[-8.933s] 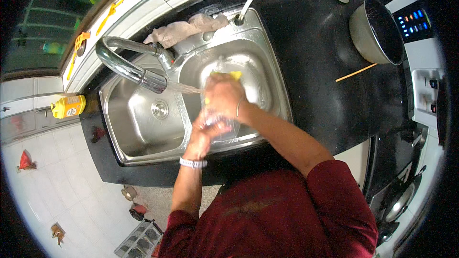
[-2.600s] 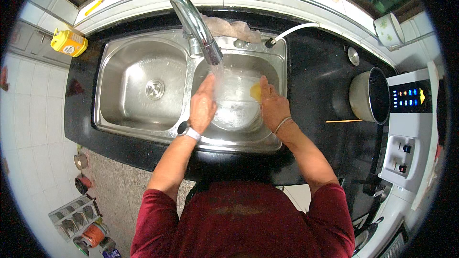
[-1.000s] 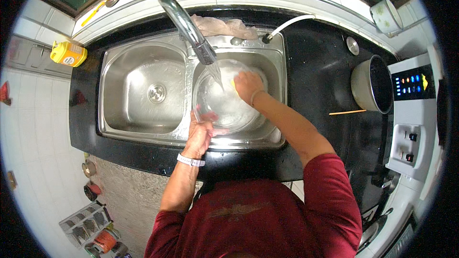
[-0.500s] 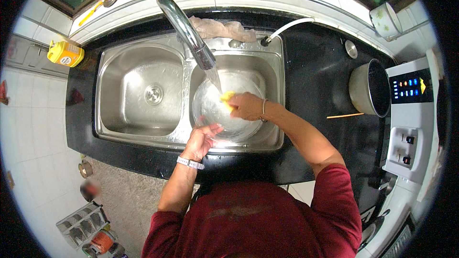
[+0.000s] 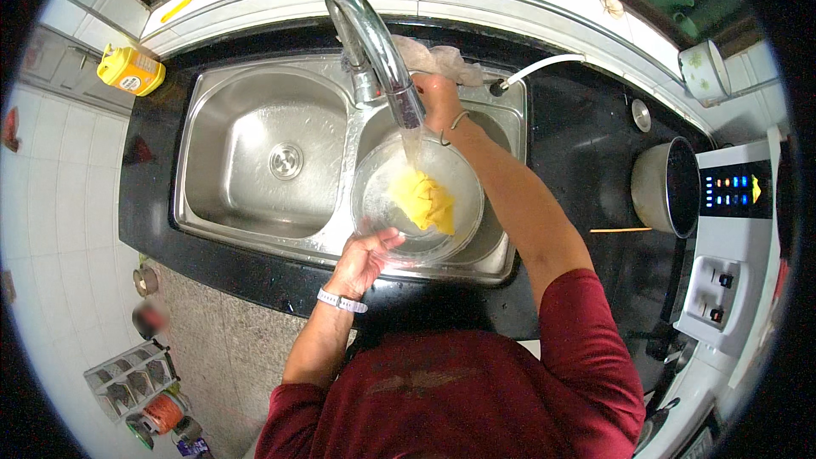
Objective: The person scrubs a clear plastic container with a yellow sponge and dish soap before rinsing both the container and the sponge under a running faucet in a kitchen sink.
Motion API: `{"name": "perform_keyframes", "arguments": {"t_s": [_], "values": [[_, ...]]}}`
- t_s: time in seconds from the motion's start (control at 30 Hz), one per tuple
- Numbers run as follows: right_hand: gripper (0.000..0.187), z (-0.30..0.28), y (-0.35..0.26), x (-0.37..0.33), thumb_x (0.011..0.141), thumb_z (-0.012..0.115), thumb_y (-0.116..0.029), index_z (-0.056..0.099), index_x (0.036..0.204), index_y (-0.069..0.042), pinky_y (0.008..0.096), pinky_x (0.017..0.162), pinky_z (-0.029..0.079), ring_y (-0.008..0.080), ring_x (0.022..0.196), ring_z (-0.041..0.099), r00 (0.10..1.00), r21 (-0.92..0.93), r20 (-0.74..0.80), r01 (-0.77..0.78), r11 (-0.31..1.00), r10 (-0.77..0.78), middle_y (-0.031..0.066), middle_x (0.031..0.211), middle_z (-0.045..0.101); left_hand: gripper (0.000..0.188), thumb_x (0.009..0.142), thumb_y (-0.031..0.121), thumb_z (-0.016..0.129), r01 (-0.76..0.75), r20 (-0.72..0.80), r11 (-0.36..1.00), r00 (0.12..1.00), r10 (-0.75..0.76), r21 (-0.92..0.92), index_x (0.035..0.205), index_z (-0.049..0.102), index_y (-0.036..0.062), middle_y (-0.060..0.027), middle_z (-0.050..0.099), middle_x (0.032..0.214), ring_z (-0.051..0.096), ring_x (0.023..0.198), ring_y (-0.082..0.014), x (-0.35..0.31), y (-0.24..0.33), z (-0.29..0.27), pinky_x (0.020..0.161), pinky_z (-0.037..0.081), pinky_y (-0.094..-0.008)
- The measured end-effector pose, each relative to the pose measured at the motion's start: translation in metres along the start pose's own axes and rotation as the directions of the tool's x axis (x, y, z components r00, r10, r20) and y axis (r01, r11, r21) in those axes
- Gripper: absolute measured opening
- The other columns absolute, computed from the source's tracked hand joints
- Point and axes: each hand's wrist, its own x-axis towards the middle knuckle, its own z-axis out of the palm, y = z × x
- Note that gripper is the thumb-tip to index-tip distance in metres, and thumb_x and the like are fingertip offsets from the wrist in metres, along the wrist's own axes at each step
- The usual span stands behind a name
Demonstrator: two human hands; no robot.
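Observation:
A round clear bowl (image 5: 466,212) sits in the right basin, with my left hand (image 5: 364,260) closed on its near left rim. Inside the bowl lies a crumpled yellow cloth (image 5: 422,201), touched by neither hand. Water runs from the chrome faucet (image 5: 393,76) onto the cloth. My right hand (image 5: 439,102) reaches past the bowl to the sink's back ledge, just right of the faucet. Its fingers are partly hidden behind the spout, so what they touch is unclear. Close behind that hand is a pale, bunched-up cloth (image 5: 450,65).
The left basin (image 5: 246,153) shows its drain. A white hose (image 5: 544,65) arches over the back right corner. On the black counter at right are a metal pot (image 5: 653,187), a thin stick (image 5: 620,230) and a small round lid (image 5: 641,116). A yellow jug (image 5: 130,70) stands far left.
My right hand has let go of the yellow cloth, leaving it in the bowl, and has moved back beside the faucet. My left hand stays at the bowl's rim. The view has shifted slightly.

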Motion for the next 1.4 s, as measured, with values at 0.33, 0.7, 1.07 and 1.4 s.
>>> {"name": "perform_keyframes", "arguments": {"t_s": [0.33,0.7,1.07,1.4], "values": [[0.026,0.005,0.006,-0.015,0.083,0.068,-0.025,0.065,0.084,0.001,0.0356,0.055,0.052,0.0219,0.058,0.066,0.982,-0.029,-0.134,-0.14,0.99,0.135,0.0117,0.068,0.066,0.093,0.064,-0.011,0.049,-0.103,-0.034,0.989,0.994,0.107,0.102,0.147,0.014,0.0105,-0.0224,0.054,0.114,0.06,0.104,-0.0357,-0.008,0.006,0.011,0.078,0.055,-0.0588],[0.032,0.079,-0.018,-0.179,0.075,0.065,-0.016,0.063,0.105,-0.007,0.0434,0.095,0.038,0.029,0.104,0.053,0.85,0.064,0.486,0.198,0.978,-0.204,0.01,0.104,0.062,0.089,0.066,-0.013,0.046,-0.037,0.092,0.999,0.995,0.033,0.04,0.146,0.015,0.0107,-0.0207,0.058,0.104,0.061,0.1,-0.0311,0.023,-0.013,-0.037,0.073,0.054,-0.039],[0.038,0.034,0.015,-0.152,0.083,0.057,-0.032,0.059,0.116,-0.013,0.054,0.088,0.042,0.0259,0.119,0.048,0.801,-0.617,0.445,-0.05,0.785,0.401,0.0068,0.121,0.057,0.092,0.063,-0.013,0.046,-0.278,-0.067,0.899,0.946,0.318,0.338,0.145,0.018,0.0169,-0.0188,0.044,0.117,0.053,0.105,-0.0344,-0.01,0.013,0.041,0.079,0.054,-0.0647],[0.031,0.005,-0.005,-0.193,0.077,0.061,-0.028,0.06,0.102,-0.009,0.043,0.083,0.039,0.0265,0.1,0.053,0.783,-0.386,0.612,0.42,0.822,-0.113,0.009,0.099,0.06,0.085,0.064,-0.018,0.044,-0.128,0.082,0.958,0.991,0.11,0.257,0.141,0.024,0.0138,-0.0186,0.047,0.119,0.056,0.101,-0.0314,0.008,0.056,0.037,0.066,0.058,-0.0473]]}}
